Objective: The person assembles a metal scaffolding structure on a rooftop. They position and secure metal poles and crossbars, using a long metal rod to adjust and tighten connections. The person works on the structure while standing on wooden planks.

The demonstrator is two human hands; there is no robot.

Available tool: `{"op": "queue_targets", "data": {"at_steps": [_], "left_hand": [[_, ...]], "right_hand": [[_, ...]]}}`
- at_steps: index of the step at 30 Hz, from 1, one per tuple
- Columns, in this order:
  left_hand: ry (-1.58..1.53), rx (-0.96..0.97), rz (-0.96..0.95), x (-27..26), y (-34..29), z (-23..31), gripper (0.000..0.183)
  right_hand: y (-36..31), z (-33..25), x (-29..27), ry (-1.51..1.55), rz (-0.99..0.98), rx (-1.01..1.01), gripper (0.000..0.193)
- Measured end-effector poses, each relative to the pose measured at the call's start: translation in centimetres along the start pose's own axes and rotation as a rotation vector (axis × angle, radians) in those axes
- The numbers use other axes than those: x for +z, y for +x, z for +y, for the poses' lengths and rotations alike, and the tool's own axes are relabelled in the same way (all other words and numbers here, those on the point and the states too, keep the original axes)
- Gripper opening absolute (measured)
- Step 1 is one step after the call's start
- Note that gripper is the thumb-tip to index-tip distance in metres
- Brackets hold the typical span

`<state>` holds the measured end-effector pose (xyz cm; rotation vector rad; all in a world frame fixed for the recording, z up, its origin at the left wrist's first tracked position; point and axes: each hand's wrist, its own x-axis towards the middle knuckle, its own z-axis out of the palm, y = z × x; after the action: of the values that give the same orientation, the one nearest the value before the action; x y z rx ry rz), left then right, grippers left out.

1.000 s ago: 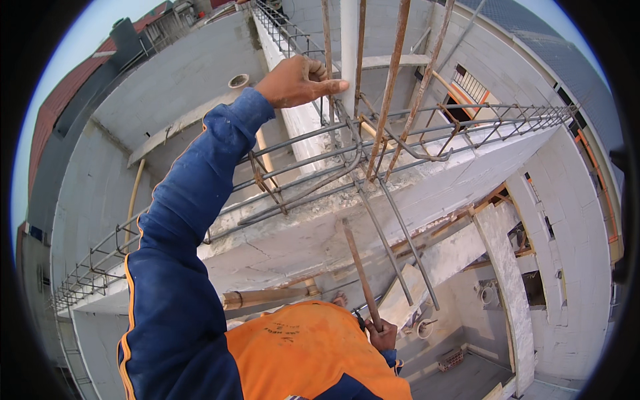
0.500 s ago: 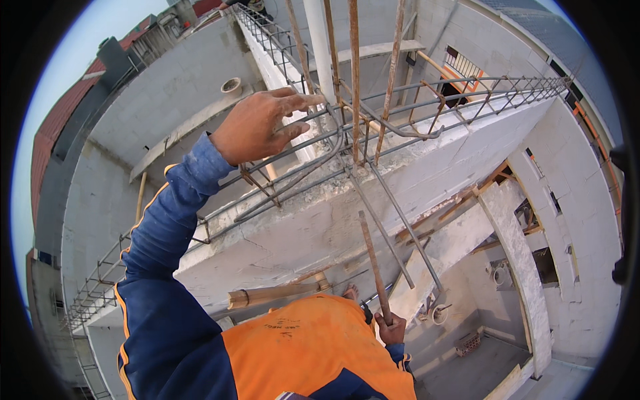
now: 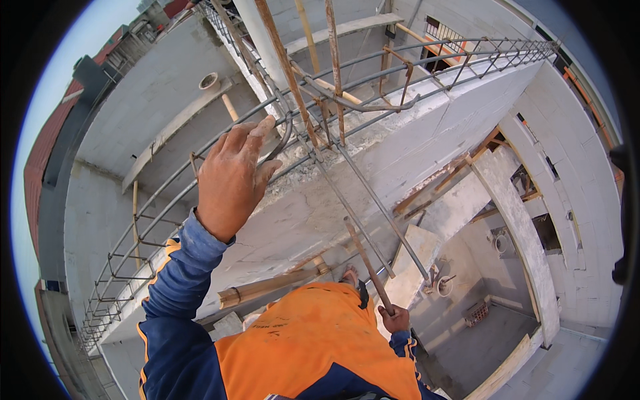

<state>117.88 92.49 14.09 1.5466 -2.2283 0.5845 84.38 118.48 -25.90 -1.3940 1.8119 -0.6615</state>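
Observation:
My left hand [image 3: 233, 177] is raised over the long rebar cage [image 3: 167, 207] on top of the wall. Its fingers are stretched forward and the thumb stands apart, with nothing held. The fingertips are close to a bent steel bar end [image 3: 288, 130]; whether they touch it I cannot tell. Low at my right side, my right hand [image 3: 396, 319] is closed around the lower end of a brown rod [image 3: 369, 263], which tilts up and to the left. What lies at its gripped end is hidden by the hand.
Rusty upright bars [image 3: 335, 73] and a white pipe [image 3: 267, 40] rise from the wall. Two straight steel bars [image 3: 380, 203] stick out toward me. Bamboo [image 3: 267, 288] lies below beside my foot [image 3: 351, 273]. A deep room with a red crate [image 3: 476, 313] lies lower right.
My left hand has come down and nearer, its fingers now pointing up and forward. The view has shifted, moving the rebar leftward. My right hand still grips the rod.

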Motion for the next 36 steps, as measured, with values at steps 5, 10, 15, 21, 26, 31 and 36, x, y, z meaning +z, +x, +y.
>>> {"op": "queue_targets", "data": {"at_steps": [5, 10, 15, 21, 26, 31, 36], "left_hand": [[-0.140, -0.122, -0.264, -0.2, 0.5, -1.5, 0.077], [-0.126, 0.015, -0.272, 0.2, 0.3, -3.5, 0.078], [-0.294, 0.054, -0.370, 0.4, 1.0, -4.6, 0.065], [-0.251, 0.032, -0.375, -0.1, 1.0, -4.1, 0.056], [-0.247, -0.031, -0.353, -0.5, 1.2, -3.1, 0.056], [-0.211, -0.080, -0.386, -0.9, 1.3, -2.8, 0.060], [-0.276, -0.045, -0.321, -0.6, 1.2, -2.8, 0.054]], "right_hand": [[-0.3, 1.7, -0.4, -0.074, 0.012, 0.029, 0.040], [-0.8, 3.9, 0.3, 0.016, 0.001, 0.095, 0.045], [-0.3, 5.1, 1.0, 0.094, -0.012, 0.142, 0.048], [1.3, 4.8, 0.3, 0.126, 0.037, 0.136, 0.049], [2.6, 3.8, -1.1, 0.119, 0.104, 0.136, 0.048], [3.6, 2.9, -2.2, 0.140, 0.241, 0.098, 0.048], [4.1, 1.5, -2.9, 0.241, 0.352, 0.075, 0.048]]}}
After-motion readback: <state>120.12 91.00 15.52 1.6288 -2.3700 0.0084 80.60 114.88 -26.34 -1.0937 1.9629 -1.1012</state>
